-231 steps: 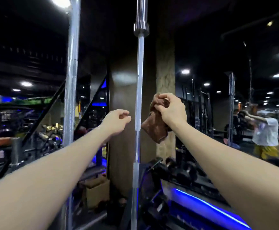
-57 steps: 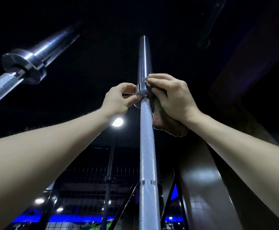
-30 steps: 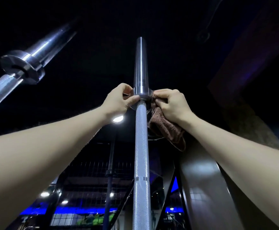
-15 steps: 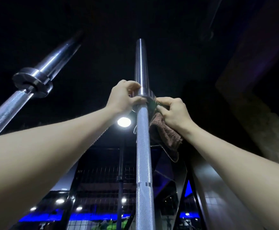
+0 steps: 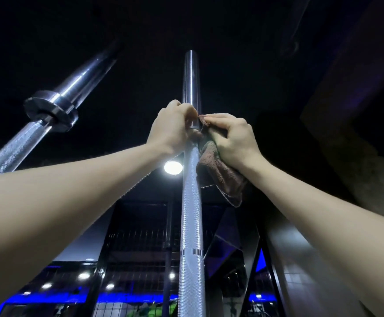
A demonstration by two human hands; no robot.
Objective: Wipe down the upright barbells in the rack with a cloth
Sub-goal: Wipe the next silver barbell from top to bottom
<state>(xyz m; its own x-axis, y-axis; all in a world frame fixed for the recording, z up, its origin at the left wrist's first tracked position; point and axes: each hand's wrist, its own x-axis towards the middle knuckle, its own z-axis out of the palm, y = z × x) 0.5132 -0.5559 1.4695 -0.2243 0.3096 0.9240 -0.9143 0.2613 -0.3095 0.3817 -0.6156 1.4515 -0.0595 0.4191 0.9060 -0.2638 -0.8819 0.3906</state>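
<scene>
Looking straight up the middle barbell (image 5: 191,202) now, and it stands upright through the centre of the view, its smooth sleeve running up toward twelve o'clock into a black ceiling with nothing touching it above the hands. Off at ten o'clock a second barbell (image 5: 26,136) leans across the corner, its collar (image 5: 50,113) well apart from the centre bar, so there is open dark space between the two. At three o'clock a dark pillar (image 5: 355,124) rises close behind the right forearm, and that side looks tighter. Just left of the bar, below the hands, a ceiling lamp (image 5: 173,167) glares.

The left hand (image 5: 171,126) comes in from eight o'clock and is curled round the bar right at the collar, fingers wrapped over the far side, thumb side tight to the metal. The right hand (image 5: 234,138) comes in from four o'clock, fingers bent and pinching the brown cloth (image 5: 220,175) against the right side of the collar. The cloth's upper corner is tucked between the two hands on the steel; the rest hangs loose below the right palm, its frayed edge dangling just beside the knurled shaft, at about five o'clock from the grip.
</scene>
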